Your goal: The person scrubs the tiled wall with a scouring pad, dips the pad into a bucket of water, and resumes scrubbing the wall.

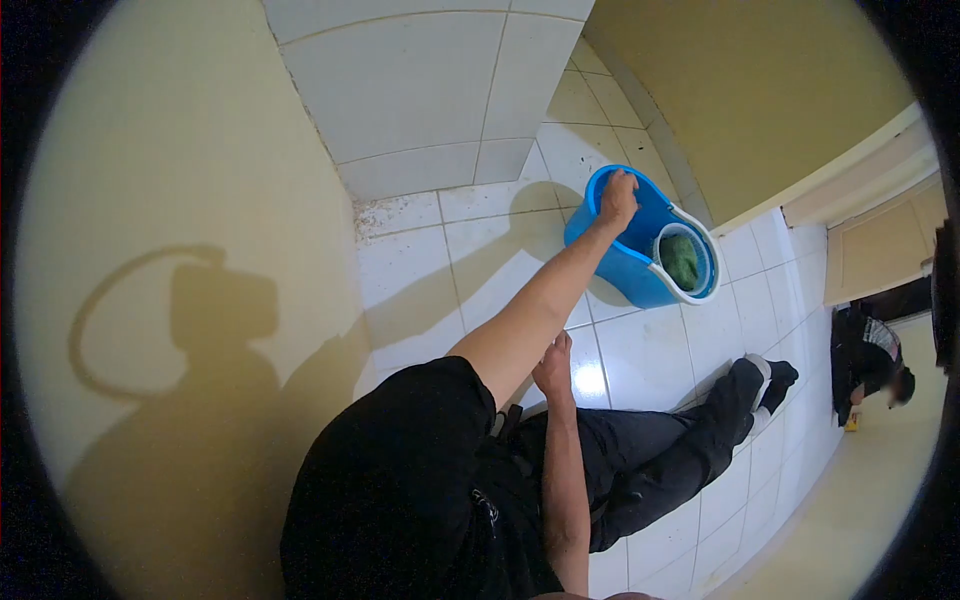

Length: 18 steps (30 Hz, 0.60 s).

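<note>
A blue mop bucket point(640, 275) with a white handle and a white inner basket stands on the tiled floor. Green material point(679, 262) lies inside the basket. My left hand point(619, 200) reaches over the bucket's open compartment with its fingers curled; what it grips, if anything, is hidden. Nearer my body, my right hand point(554, 367) is closed beside my left forearm and partly covered by it. Nothing can be made out between its fingers.
My legs point(660, 460) in dark trousers stretch across the floor tiles point(640, 350). A tiled wall corner point(400, 90) stands beyond the bucket, and a yellowish wall point(150, 150) is on the left. At the far right is another person point(868, 360) in dark clothes near a door point(880, 240).
</note>
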Motion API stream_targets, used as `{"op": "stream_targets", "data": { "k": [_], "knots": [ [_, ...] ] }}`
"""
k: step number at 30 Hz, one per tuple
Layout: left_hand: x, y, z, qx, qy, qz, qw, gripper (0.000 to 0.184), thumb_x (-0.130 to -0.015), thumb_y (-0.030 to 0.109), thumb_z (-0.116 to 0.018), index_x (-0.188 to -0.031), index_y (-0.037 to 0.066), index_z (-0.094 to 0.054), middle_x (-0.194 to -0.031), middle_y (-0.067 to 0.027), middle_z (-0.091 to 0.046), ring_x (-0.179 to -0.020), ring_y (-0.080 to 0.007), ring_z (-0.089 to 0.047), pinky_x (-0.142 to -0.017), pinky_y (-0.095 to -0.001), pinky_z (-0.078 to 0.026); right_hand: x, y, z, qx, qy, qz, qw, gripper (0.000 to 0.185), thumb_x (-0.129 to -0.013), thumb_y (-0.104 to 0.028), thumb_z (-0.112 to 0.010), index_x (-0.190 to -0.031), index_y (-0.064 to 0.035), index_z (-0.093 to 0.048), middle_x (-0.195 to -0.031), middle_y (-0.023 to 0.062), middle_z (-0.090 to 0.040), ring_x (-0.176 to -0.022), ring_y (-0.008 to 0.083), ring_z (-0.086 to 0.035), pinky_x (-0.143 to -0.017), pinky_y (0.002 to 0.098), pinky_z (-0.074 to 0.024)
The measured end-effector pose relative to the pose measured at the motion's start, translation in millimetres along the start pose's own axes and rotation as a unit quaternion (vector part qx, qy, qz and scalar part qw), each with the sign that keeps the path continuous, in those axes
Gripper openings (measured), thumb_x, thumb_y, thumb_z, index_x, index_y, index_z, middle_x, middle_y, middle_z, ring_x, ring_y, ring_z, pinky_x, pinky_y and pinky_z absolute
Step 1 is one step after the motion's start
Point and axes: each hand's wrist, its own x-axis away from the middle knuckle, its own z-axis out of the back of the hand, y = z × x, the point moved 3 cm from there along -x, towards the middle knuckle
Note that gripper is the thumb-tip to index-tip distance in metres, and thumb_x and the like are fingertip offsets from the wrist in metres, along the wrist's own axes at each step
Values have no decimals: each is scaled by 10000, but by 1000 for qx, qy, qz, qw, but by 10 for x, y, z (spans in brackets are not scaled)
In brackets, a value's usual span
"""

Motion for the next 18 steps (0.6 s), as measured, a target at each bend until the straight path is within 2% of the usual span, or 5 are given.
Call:
{"op": "stream_targets", "data": {
  "k": [1, 7, 10, 16, 18],
  "knots": [
    [-1, -5, 31, -3, 81, -6, 997, 93, -684, -18, -696, -739, 56, -684, -830, -157, -673, -834, -335, -650, -761, -443, -535, 8, -2, 8, 0, 3, 3, 1000, 400, -864, -65, -649, -1261, -24, -622, -1425, 289, -434, -1315, 495, -399, -1101, 557, -388],
    [26, -81, -162, -6, -222, -20, 975, 102, -678, -11, -720, -747, 42, -667, -866, -164, -647, -848, -345, -647, -763, -444, -547, -24, 1, 9, 12, 6, 7, 1000, 395, -864, -71, -648, -1255, -17, -622, -1423, 284, -436, -1317, 494, -395, -1105, 559, -383],
    [-15, 43, -99, -17, -12, -81, 997, 119, -671, 11, -731, -777, 49, -694, -857, -156, -658, -861, -312, -665, -773, -425, -556, -6, 14, 18, 11, -1, 1, 1000, 400, -863, -73, -651, -1259, -19, -622, -1428, 283, -435, -1323, 494, -390, -1114, 557, -376],
    [-3, 88, -72, 37, -277, -26, 960, 161, -680, -8, -737, -823, 39, -682, -896, -163, -643, -869, -321, -659, -771, -427, -554, -3, -5, 26, 12, -12, -14, 1000, 416, -861, -75, -655, -1272, -18, -624, -1434, 287, -435, -1333, 491, -384, -1126, 554, -364],
    [20, 83, -40, -25, -133, -40, 990, 168, -678, -8, -741, -826, 34, -675, -909, -165, -640, -867, -328, -655, -766, -432, -551, 7, 2, 13, 11, -14, -11, 1000, 419, -861, -76, -656, -1274, -16, -625, -1433, 289, -436, -1333, 490, -384, -1124, 554, -365]
  ]
}}
